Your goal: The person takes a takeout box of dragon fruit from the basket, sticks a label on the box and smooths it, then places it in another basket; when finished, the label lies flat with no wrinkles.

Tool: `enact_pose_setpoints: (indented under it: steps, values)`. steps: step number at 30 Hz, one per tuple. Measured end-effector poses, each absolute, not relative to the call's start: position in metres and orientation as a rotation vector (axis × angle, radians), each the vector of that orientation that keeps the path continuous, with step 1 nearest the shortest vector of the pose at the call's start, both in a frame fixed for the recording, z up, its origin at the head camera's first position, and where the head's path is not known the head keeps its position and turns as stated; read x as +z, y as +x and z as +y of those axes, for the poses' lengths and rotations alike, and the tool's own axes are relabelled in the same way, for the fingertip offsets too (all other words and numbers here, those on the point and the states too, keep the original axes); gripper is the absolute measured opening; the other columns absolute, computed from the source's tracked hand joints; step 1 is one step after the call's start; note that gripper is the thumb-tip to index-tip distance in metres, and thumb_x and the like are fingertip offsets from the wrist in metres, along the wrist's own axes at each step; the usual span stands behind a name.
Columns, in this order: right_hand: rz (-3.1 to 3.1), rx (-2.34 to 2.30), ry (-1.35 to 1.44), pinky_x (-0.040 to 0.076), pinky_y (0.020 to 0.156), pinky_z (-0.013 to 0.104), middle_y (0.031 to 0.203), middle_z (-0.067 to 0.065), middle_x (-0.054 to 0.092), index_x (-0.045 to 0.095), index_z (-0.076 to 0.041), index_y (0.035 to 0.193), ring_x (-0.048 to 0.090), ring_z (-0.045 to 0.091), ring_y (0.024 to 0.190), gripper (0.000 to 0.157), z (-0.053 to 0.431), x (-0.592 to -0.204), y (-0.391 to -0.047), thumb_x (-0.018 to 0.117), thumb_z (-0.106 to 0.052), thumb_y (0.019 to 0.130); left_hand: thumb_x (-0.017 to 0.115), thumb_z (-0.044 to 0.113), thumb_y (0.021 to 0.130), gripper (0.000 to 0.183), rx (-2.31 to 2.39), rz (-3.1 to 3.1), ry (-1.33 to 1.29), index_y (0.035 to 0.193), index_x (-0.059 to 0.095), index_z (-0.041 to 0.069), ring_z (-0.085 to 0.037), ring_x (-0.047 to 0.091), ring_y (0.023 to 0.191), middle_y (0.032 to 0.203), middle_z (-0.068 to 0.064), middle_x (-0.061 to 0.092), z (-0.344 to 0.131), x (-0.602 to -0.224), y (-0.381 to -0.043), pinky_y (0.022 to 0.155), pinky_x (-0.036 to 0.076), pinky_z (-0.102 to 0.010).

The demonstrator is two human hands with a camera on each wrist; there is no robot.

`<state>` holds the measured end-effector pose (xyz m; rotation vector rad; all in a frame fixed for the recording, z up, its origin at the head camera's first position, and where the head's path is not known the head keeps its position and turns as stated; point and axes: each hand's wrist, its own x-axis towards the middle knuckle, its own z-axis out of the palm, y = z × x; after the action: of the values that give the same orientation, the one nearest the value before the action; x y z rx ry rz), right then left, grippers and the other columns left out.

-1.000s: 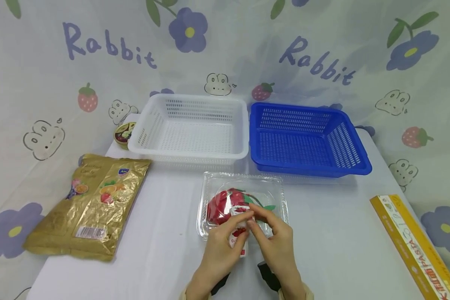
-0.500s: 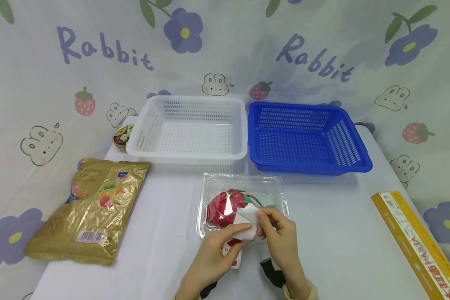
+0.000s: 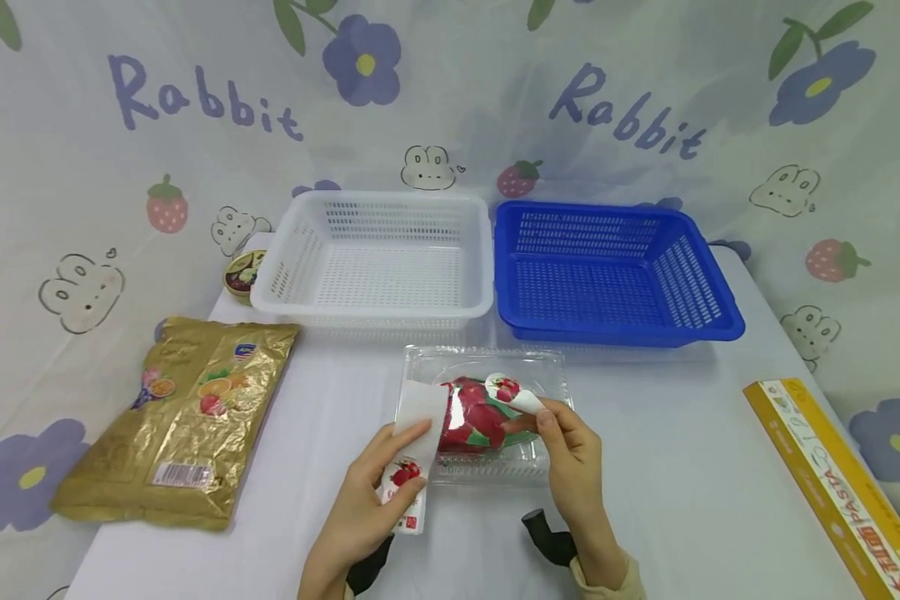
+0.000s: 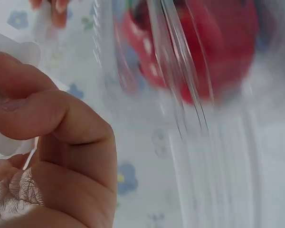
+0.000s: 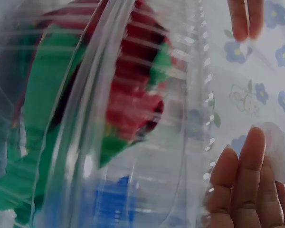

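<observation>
We grip a label strip (image 3: 422, 407) in our left hand (image 3: 363, 500) and pinch a fruit sticker (image 3: 507, 389), seemingly peeled free, in our right hand (image 3: 576, 458); the visible lid of the clear clamshell box (image 3: 450, 364), on the worktop (image 3: 652, 483) beneath, bears none yet. Behind sit a white basket (image 3: 375, 313) and a blue basket (image 3: 615, 332); the strip hides the lid's left edge.

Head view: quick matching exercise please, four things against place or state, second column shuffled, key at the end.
Things:
1. dragon fruit
2. gold candy bag
3. pasta box
4. round-ended white label

Places and states:
A. lies at the far right of the view
B. pinched by the right hand
C. inside the clear clamshell
D. lies at the left of the view, barcode showing

Pairs: 1-C, 2-D, 3-A, 4-B
</observation>
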<state>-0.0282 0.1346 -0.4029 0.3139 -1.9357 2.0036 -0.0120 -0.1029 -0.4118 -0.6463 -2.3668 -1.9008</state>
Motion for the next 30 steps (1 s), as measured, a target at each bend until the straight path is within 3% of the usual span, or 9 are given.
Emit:
enact_pose_setpoints:
  steps: [5, 8, 11, 13, 16, 19, 22, 26, 30]
  values:
    - [-2.023, 1.881, 0.406, 0.049, 0.096, 0.017, 0.116, -0.005, 0.069, 0.060, 0.006, 0.119, 0.067, 0.005, 0.103, 0.028, 0.136, -0.409, -0.038, 0.048, 0.011, 0.094, 0.068, -0.012, 0.079, 0.071, -1.811, -2.488, -0.339, 0.143, 0.048, 0.013, 0.001, 0.051, 0.098, 0.130, -0.011, 0.051, -0.127, -0.417, -0.023, 0.073, 0.053, -0.015]
    - [-2.144, 1.609, 0.434, 0.050, 0.079, 0.009, 0.118, 0.005, 0.070, 0.063, -0.001, 0.121, 0.066, 0.004, 0.101, 0.035, 0.135, -0.412, -0.044, 0.058, 0.011, 0.088, 0.069, -0.012, 0.079, 0.077, -1.721, -2.607, -0.162, 0.146, 0.043, 0.017, -0.004, 0.051, 0.102, 0.132, -0.009, 0.051, -0.140, -0.425, -0.027, 0.078, 0.051, -0.015]
    - [-2.220, 1.366, 0.453, 0.037, 0.052, 0.006, 0.111, 0.013, 0.072, 0.065, -0.005, 0.121, 0.064, 0.006, 0.085, 0.040, 0.135, -0.415, -0.048, 0.065, 0.010, 0.084, 0.070, -0.011, 0.078, 0.080, -1.635, -2.720, -0.058, 0.148, 0.039, 0.015, -0.019, 0.052, 0.113, 0.135, -0.011, 0.050, -0.150, -0.435, -0.028, 0.091, 0.052, -0.031]
    - [-2.233, 1.277, 0.478, 0.035, 0.049, 0.008, 0.109, 0.015, 0.072, 0.065, -0.004, 0.121, 0.065, 0.013, 0.083, 0.042, 0.135, -0.416, -0.050, 0.067, 0.010, 0.082, 0.070, -0.009, 0.078, 0.081, -1.577, -2.777, -0.031, 0.149, 0.037, 0.013, -0.031, 0.047, 0.127, 0.142, -0.013, 0.046, -0.153, -0.442, -0.030, 0.103, 0.046, -0.046]
    - [-2.254, 1.222, 0.501, 0.047, 0.072, 0.006, 0.114, 0.015, 0.071, 0.065, -0.004, 0.122, 0.069, 0.022, 0.095, 0.044, 0.135, -0.417, -0.052, 0.068, 0.009, 0.080, 0.070, -0.009, 0.079, 0.079, -1.494, -2.846, -0.004, 0.148, 0.038, 0.011, -0.039, 0.045, 0.131, 0.148, -0.017, 0.040, -0.155, -0.450, -0.033, 0.102, 0.044, -0.054]
    - [-2.294, 1.187, 0.531, 0.045, 0.098, 0.013, 0.120, 0.012, 0.069, 0.064, -0.006, 0.125, 0.067, 0.027, 0.109, 0.047, 0.134, -0.418, -0.053, 0.070, 0.006, 0.080, 0.069, -0.006, 0.080, 0.074, -1.356, -2.934, 0.100, 0.146, 0.041, 0.010, -0.030, 0.059, 0.101, 0.149, -0.021, 0.037, -0.155, -0.453, -0.036, 0.076, 0.054, -0.037]
    - [-2.340, 1.153, 0.564, 0.047, 0.100, 0.020, 0.123, 0.010, 0.068, 0.063, -0.007, 0.127, 0.065, 0.028, 0.113, 0.048, 0.133, -0.419, -0.053, 0.071, 0.004, 0.081, 0.070, 0.001, 0.081, 0.067, -1.110, -2.993, 0.228, 0.143, 0.046, 0.008, -0.035, 0.060, 0.091, 0.148, -0.025, 0.038, -0.152, -0.452, -0.038, 0.069, 0.050, -0.040]
    - [-2.375, 1.086, 0.594, 0.054, 0.092, 0.037, 0.121, 0.009, 0.069, 0.063, -0.009, 0.127, 0.066, 0.026, 0.110, 0.049, 0.133, -0.420, -0.054, 0.073, 0.000, 0.080, 0.072, 0.008, 0.082, 0.058, -0.868, -2.890, 0.269, 0.137, 0.053, 0.005, -0.049, 0.050, 0.116, 0.144, -0.025, 0.043, -0.140, -0.443, -0.041, 0.085, 0.042, -0.061]
    - [-2.404, 1.044, 0.622, 0.055, 0.089, 0.042, 0.120, 0.008, 0.070, 0.064, -0.010, 0.127, 0.067, 0.025, 0.109, 0.047, 0.132, -0.419, -0.055, 0.074, -0.004, 0.081, 0.076, 0.007, 0.079, 0.052, -0.780, -2.658, 0.088, 0.128, 0.059, 0.004, -0.046, 0.050, 0.115, 0.137, -0.021, 0.052, -0.116, -0.431, -0.044, 0.080, 0.042, -0.057]
